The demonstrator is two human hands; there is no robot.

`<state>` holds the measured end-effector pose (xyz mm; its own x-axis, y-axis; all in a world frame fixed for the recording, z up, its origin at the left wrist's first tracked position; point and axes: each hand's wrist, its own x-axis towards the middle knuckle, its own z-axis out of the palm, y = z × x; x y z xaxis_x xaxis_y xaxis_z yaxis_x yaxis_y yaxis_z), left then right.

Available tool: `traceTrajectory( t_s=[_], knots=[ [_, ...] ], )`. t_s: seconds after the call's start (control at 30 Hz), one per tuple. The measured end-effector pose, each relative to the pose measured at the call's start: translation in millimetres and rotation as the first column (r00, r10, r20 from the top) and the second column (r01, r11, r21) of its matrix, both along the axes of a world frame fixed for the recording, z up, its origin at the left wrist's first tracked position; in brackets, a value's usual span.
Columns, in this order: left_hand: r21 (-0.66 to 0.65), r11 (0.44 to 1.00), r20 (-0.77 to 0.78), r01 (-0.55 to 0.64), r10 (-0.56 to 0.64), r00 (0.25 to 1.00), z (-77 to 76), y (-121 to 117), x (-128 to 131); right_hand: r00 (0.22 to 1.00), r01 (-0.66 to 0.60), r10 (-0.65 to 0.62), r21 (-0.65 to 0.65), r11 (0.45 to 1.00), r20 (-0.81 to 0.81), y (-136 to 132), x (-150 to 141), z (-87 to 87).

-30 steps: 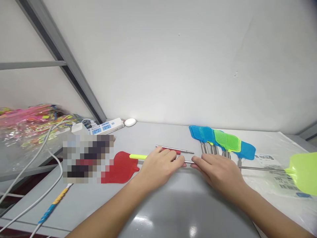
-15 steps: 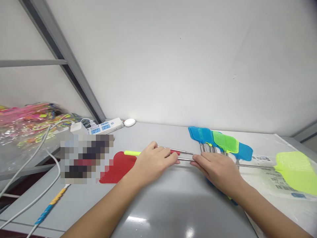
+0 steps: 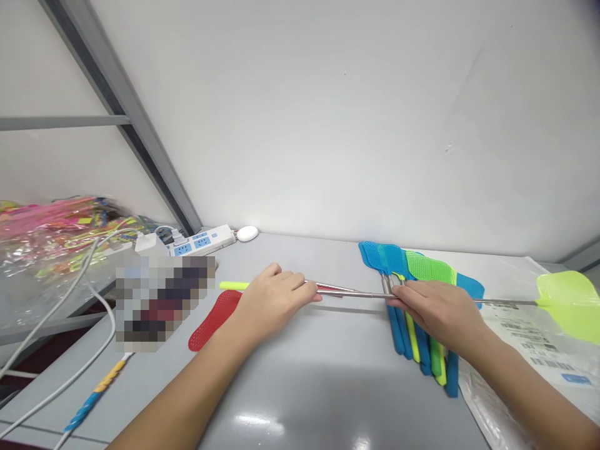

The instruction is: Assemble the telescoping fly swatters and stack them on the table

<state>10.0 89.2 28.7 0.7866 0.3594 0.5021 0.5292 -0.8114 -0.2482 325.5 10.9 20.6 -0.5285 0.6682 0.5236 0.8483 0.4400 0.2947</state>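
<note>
A yellow-green fly swatter (image 3: 568,305) with a telescopic metal rod stretches level across both hands, its head out to the right. My left hand (image 3: 276,306) is closed around its handle, whose end sticks out at the left. Farther right, my right hand (image 3: 438,309) grips the rod, passing over a row of several blue and green fly swatters (image 3: 429,265) lying side by side. Their handles (image 3: 398,331) point towards me. Under my left hand and forearm lies a red fly swatter (image 3: 213,322), partly hidden, its own rod reaching right behind the held one.
Clear plastic packaging with printed labels (image 3: 520,356) lies at the right. A power strip (image 3: 206,239) and a white oval object (image 3: 247,234) sit by the wall. White cables (image 3: 112,319) hang at the left, near bags of colourful items (image 3: 51,231). A blurred patch hides something.
My hands have moved apart, the right one going right and the left slightly left. More metal rod shows between them, and the yellow-green head has shifted right and a little up.
</note>
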Motion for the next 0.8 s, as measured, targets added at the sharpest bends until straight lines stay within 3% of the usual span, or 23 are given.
traceTrajectory(
  t_s=[0.33,0.67,0.8],
  knots=[
    [0.108,0.991,-0.018,-0.073,0.076,0.997,0.8,16,-21,0.999,0.029,-0.032,0.066,0.997,0.035,6,21,6.6],
    [0.042,0.987,0.074,-0.152,0.149,0.986,-1.3,7,-7,0.999,0.048,-0.048,0.059,0.997,0.000,10,33,5.3],
    [0.040,0.986,0.090,-0.161,0.157,0.983,-6.4,1,1,0.994,0.081,-0.076,0.065,0.995,-0.075,7,24,1.7]
  ],
)
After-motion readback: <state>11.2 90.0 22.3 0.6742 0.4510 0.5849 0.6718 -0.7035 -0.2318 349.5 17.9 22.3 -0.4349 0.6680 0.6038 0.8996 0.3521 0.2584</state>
